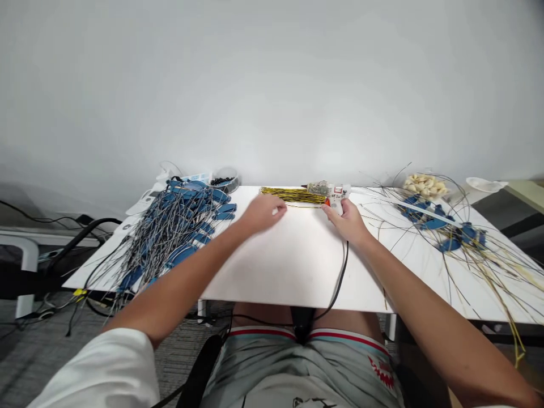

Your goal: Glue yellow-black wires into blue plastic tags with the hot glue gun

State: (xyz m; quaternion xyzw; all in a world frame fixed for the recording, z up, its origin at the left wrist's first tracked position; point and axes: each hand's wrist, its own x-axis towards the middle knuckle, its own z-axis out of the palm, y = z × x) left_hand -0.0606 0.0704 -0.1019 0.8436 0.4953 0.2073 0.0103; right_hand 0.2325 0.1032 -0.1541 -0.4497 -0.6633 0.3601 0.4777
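Note:
In my right hand point(351, 221) is a hot glue gun point(338, 194), its dark nozzle pointing left above a bundle of yellow-and-black wires point(293, 195). The wires lie side by side along the back of the table. My left hand point(264, 214) is at the front left of this bundle, fingers curled and closed. A single thin wire point(304, 205) runs right from its fingertips, toward the glue gun; the exact grip is too small to see clearly. From the glue gun, a black cord point(341, 275) drops over the table's front edge.
On the left of the white table point(280, 266) is a large heap of blue parts with grey wires point(170, 221). A round clear container point(225, 180) with black pieces stands behind it. At right lie more blue parts with wires point(433, 218) and a pile of cream-coloured pieces point(425, 185).

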